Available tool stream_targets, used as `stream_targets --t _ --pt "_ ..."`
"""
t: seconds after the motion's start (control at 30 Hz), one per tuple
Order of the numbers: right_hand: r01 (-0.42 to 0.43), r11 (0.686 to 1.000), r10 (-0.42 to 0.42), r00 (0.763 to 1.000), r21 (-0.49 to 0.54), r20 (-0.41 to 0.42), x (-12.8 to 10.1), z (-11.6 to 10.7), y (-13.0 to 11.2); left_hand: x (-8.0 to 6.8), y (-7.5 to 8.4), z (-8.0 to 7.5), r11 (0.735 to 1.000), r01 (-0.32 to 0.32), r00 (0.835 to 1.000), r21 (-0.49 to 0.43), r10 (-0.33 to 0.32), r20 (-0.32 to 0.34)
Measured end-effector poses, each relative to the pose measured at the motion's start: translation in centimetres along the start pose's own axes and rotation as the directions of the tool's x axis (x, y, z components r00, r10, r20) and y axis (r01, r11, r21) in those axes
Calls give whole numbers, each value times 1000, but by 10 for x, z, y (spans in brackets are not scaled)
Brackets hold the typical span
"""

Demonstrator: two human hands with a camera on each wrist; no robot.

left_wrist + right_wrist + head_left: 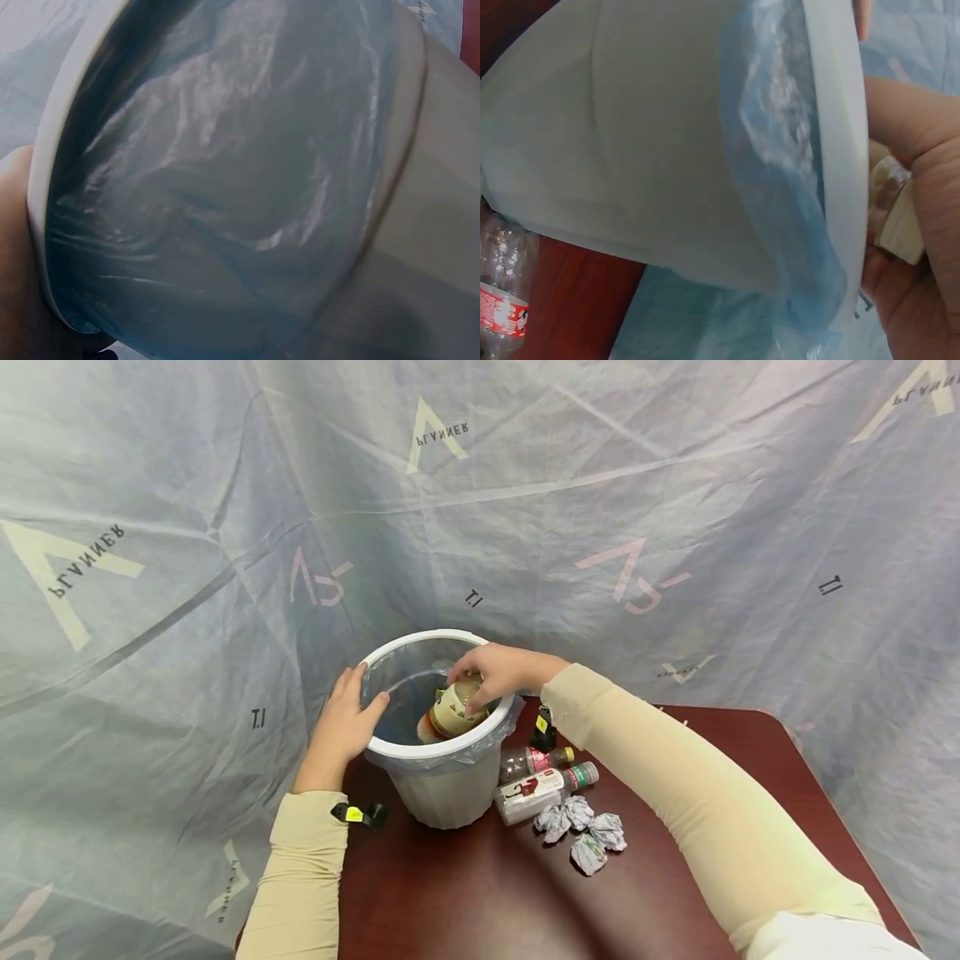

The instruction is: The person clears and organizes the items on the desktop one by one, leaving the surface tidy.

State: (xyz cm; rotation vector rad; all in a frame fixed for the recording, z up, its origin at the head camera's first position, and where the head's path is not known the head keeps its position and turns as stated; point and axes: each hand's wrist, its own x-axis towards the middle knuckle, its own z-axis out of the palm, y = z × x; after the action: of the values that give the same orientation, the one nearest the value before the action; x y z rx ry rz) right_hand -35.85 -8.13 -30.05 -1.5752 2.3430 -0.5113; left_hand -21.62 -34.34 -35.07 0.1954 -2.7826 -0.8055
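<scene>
A white trash bin (442,789) with a clear bluish liner (225,150) folded over its rim stands on the table. My left hand (347,722) grips the rim on the left side, thumb over the top edge and fingers along the outside. Over the bin's mouth, my right hand (501,672) holds a container with a cream label (453,710) between thumb and fingers. The container is tilted, its orange-tinted end pointing down into the bin. In the right wrist view, only a small part of the cream container (901,225) shows beyond the rim.
Right of the bin lie two clear plastic bottles, one with a yellow cap (517,765) and one with a white-and-red label (532,795). Several crumpled paper balls (588,853) are in front of them. Grey printed sheeting (525,527) hangs behind the dark red table (465,902).
</scene>
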Motion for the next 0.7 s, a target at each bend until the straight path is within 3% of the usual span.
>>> stream_targets --t 0.27,0.7 --pt "-2 969 33 992 -247 121 18 14 -11 -1 -1 1 1000 3 1000 4 -3 5" --pt "-94 952 150 973 -292 175 20 23 -20 -1 0 2 1000 1 1000 -3 -1 -5"
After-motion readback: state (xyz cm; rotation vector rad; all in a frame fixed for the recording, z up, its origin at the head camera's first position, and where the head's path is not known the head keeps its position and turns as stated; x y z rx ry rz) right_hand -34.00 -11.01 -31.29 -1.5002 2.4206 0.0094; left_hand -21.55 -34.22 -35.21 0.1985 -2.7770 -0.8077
